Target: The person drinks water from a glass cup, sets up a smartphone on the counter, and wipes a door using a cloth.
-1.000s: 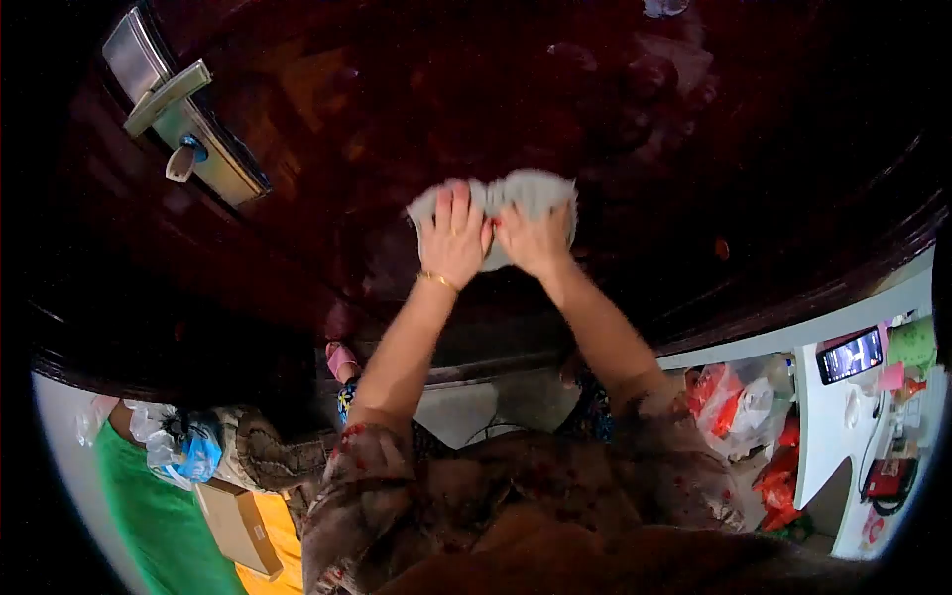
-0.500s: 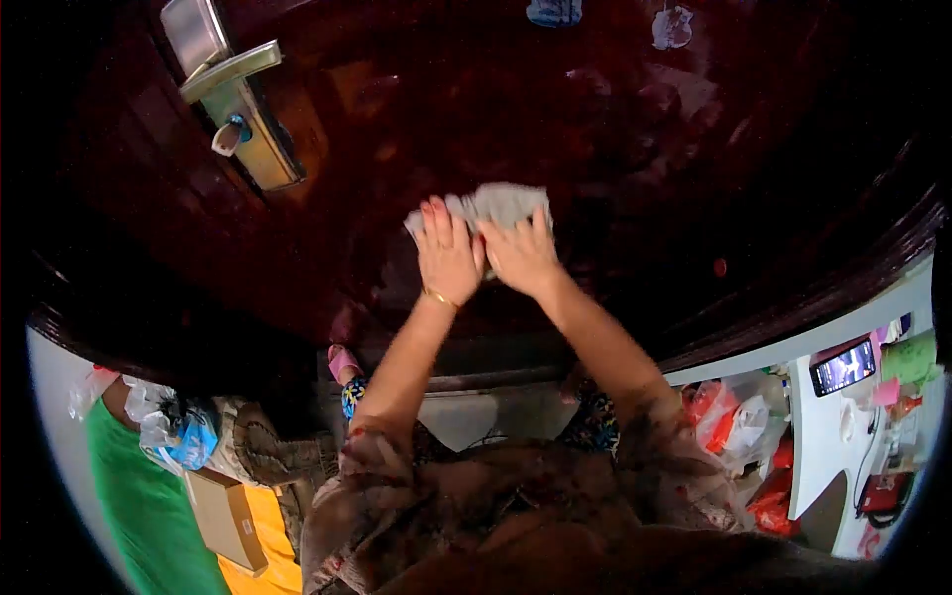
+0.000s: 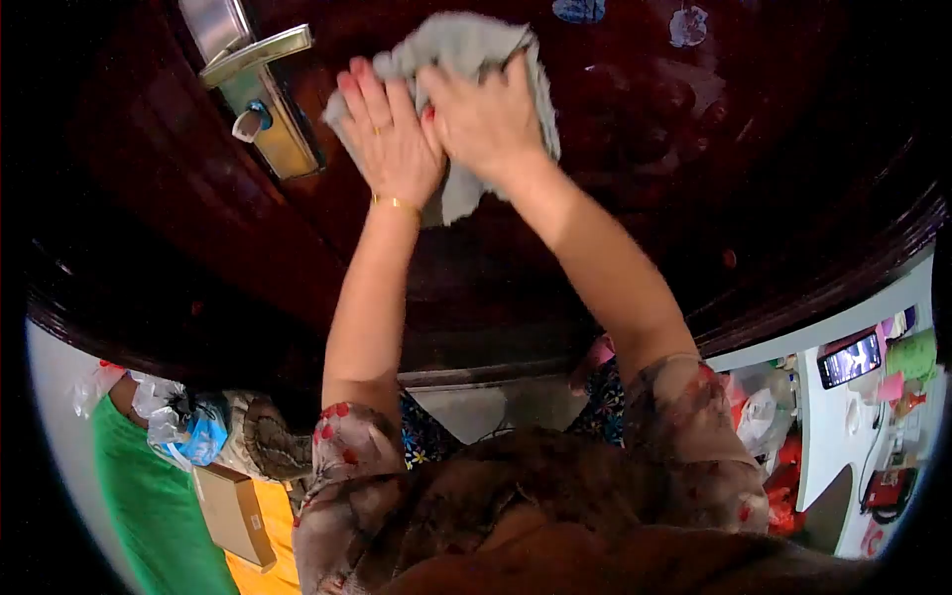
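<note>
A grey cloth (image 3: 461, 45) lies crumpled against a dark red, glossy door (image 3: 635, 198). My left hand (image 3: 392, 144) rests flat on the cloth's left part, fingers stretched out. Beside it, my right hand (image 3: 486, 124) presses on the middle of the cloth with its fingers bent into the fabric; some fingertips are hard to make out. The two hands touch near the thumbs. To the left of my left hand is a metal door handle (image 3: 258, 58), with a key (image 3: 250, 122) in the lock below it.
Pale patches (image 3: 688, 27) mark the door's upper part. At lower left are plastic bags (image 3: 198, 436), a cardboard box (image 3: 233, 511) and green fabric (image 3: 149, 496). On the right, a white table (image 3: 833, 436) carries a phone (image 3: 850, 359), with bags beside it.
Both hands have moved up the door and somewhat left with the cloth, which now looks more spread out. The arms are stretched further, and the view has shifted slightly.
</note>
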`<state>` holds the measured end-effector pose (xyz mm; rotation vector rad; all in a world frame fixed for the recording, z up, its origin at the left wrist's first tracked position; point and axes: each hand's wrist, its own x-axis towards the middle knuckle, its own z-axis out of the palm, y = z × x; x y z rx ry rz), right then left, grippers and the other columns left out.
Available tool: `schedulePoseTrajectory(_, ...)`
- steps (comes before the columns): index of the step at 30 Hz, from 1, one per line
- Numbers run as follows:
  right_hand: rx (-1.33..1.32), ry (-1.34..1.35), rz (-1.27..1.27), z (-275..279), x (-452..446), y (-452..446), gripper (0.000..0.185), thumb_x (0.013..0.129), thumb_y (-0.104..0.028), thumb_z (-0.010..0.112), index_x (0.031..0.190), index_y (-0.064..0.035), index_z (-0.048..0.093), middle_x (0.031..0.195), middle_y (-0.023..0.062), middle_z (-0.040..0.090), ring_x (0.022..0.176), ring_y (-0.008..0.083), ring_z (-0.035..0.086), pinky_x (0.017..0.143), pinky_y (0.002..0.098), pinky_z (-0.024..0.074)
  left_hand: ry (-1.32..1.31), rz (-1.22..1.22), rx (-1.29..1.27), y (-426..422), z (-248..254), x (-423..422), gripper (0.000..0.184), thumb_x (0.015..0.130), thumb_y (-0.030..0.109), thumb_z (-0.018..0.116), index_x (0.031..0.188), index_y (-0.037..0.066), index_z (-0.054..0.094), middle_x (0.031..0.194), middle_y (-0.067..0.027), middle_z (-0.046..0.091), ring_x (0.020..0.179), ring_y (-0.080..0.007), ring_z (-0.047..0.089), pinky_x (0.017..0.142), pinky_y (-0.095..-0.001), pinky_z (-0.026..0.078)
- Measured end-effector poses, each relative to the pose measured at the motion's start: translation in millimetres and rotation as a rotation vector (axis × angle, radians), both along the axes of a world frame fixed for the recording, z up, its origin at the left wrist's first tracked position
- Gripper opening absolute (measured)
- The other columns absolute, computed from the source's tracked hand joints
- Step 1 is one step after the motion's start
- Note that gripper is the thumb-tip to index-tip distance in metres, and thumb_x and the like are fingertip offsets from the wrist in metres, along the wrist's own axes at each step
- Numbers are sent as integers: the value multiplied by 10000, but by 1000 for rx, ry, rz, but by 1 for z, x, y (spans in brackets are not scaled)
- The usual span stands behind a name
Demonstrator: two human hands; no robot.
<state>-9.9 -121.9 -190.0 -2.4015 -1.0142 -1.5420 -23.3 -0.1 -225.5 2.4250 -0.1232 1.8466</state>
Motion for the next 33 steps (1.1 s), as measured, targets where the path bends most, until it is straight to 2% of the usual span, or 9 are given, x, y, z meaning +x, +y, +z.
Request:
schedulePoseTrajectory(3,-96,1,65,-75,2,-4,194,771,-282,577,944,-198,597,647,55,609,657,250,585,810,417,383,131,13,18,9,-82,-8,346,787,241,575,981,-37,503,1429,-263,231,1329,-457,181,1020,-525,258)
schedulePoseTrajectory(5,-204,232,112,-130,0,-12,145,794,-252,542,912,-207,612,669,30,621,650,223,588,808,386,390,213,15,55,11,-139,-16,339,796,243,585,959,-46,514,1426,-282,213,1324,-466,187,1056,-532,225)
schedulePoseTrajectory(7,-438,272,91,-168,-5,-25,237,860,-243,464,1010,-167,631,956,58,655,952,212,587,939,374,366,342,33,-10,3,-193,-27,350,817,243,582,969,-63,506,1427,-304,181,1316,-489,179,1081,-535,186)
schedulePoseTrajectory(9,-663,561,87,-184,-11,-41,229,830,-217,493,1002,-161,635,936,53,645,947,180,575,932,351,369,472,-31,-49,-8,-226,-37,362,834,244,578,989,-72,491,1429,-313,159,1312,-507,166,1073,-542,193)
schedulePoseTrajectory(14,-375,216,146,-224,-14,-85,253,789,-201,537,1027,-140,597,930,-4,575,943,149,526,1016,399,318,497,-104,-47,-33,-235,-44,485,823,214,597,1145,-104,424,1442,-309,124,1323,-510,126,1072,-549,181)
schedulePoseTrajectory(20,2,127,-42,-132,-19,-108,337,751,-239,601,1076,-149,602,935,64,606,763,260,546,958,547,299,332,-122,71,-79,-136,-17,543,846,276,561,1221,-80,396,1436,-317,149,1306,-532,147,1029,-584,209)
schedulePoseTrajectory(24,352,45,-15,-27,-4,-121,453,783,-289,602,1185,-99,512,1277,224,411,1001,374,500,981,672,147,47,-110,204,-113,-7,9,477,900,299,466,1279,18,401,1438,-269,220,1305,-481,219,940,-559,320)
schedulePoseTrajectory(27,455,-72,5,52,11,-141,511,800,-321,560,1233,-66,468,1316,285,335,1199,445,346,981,712,76,-212,-74,268,-142,79,31,460,933,350,395,1322,106,404,1459,-154,269,1319,-384,271,896,-517,364)
schedulePoseTrajectory(33,525,-265,4,102,44,-179,452,795,-300,533,1191,-85,519,1264,239,419,1164,421,395,1018,681,47,-292,16,193,-185,131,57,513,946,484,300,1380,215,357,1472,-71,277,1343,-306,262,968,-477,325)
